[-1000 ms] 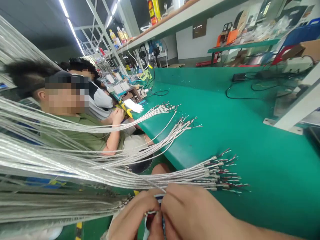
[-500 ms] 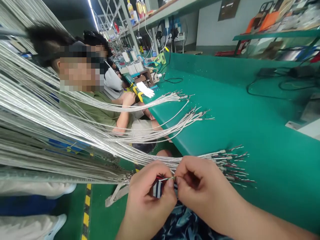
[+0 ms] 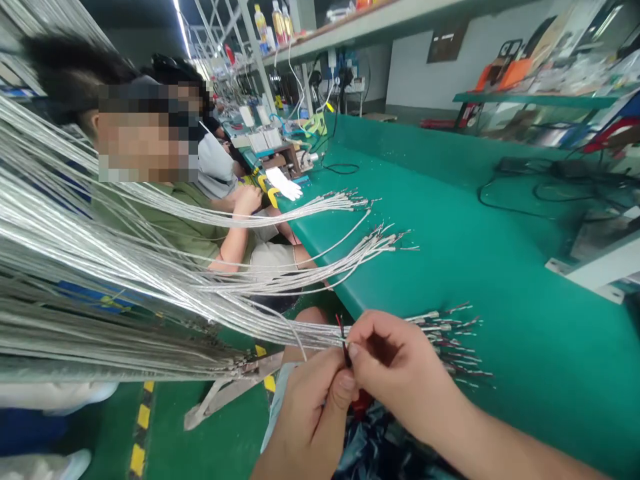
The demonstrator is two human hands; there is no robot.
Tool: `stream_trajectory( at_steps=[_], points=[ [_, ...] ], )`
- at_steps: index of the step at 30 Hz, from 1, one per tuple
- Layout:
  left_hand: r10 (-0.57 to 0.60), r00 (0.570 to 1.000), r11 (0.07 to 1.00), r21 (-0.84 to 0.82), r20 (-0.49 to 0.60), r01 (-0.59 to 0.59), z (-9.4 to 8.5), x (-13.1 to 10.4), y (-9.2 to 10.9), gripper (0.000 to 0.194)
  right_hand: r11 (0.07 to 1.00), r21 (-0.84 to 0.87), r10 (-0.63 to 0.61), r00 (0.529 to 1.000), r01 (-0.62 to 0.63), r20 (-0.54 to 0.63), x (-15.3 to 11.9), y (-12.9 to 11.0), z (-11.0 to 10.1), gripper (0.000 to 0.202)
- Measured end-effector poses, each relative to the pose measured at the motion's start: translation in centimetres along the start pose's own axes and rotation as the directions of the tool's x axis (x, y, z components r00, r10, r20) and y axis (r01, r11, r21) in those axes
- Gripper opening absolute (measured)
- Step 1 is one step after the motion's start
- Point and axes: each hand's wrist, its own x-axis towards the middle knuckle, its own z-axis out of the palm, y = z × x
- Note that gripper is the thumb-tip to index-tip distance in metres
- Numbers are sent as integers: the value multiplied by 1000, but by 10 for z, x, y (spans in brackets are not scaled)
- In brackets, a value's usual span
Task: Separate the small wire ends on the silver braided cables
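Observation:
Low in the view, my left hand is closed round a cable end, with red and black wires standing up from its fingertips. My right hand pinches at the same wires, its thumb and forefinger touching them. A pale cable curves down to my left hand. Behind my hands a cable bundle runs onto the green table, its stripped ends fanned out. Two more bundles lie over the table edge farther off.
A person in a green shirt sits at the left behind the hanging cables, with another person beyond. A white glove and a small machine are at the table's far end. Black cords and a white metal bracket stand at the right.
My left hand has turned and moved down, and the wires now point upward instead of lying sideways between my fingertips. The view has shifted slightly to the right.

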Motion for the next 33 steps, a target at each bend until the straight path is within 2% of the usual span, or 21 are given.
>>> stream_trajectory(
  at_steps=[3,6,9,11,15,18,21,24,26,28,30,33],
  points=[
    [26,999,999,34,47,-28,-7,-2,-2,34,985,-141,-86,994,95,66,4,-3,-8,9],
    [1,990,993,119,141,-18,-18,-4,0,33,934,-297,-165,977,199,136,6,-10,-17,13],
    [-23,976,983,185,217,-18,-27,-6,5,30,911,-336,-196,968,239,155,5,-14,-20,17],
    [-17,979,981,192,205,-23,-29,-7,8,27,924,-313,-186,974,218,130,4,-15,-18,17],
    [-36,993,985,170,113,17,-27,-10,12,23,957,-234,-152,984,170,92,2,-14,-9,17],
    [-42,992,990,137,123,25,-23,-13,9,27,989,-110,-91,994,97,59,3,-14,-6,16],
    [-111,987,989,115,119,97,-21,-18,9,35,997,63,-37,999,39,-21,6,-17,-16,15],
    [-159,981,987,23,112,157,-19,-20,12,41,981,157,-92,987,113,-135,9,-23,-34,16],
    [-162,983,984,-65,85,168,-18,-18,16,43,978,148,-124,980,147,-154,9,-27,-42,14],
    [-170,984,973,-150,54,177,-18,-13,19,45,991,86,-93,991,101,-91,7,-29,-40,8],
    [-177,983,960,-209,55,185,-18,-9,20,47,999,41,6,999,-7,42,3,-27,-30,11],
    [-165,986,963,-208,38,169,-17,-8,19,48,984,128,83,958,-122,273,-1,-20,-13,14]
  ],
)
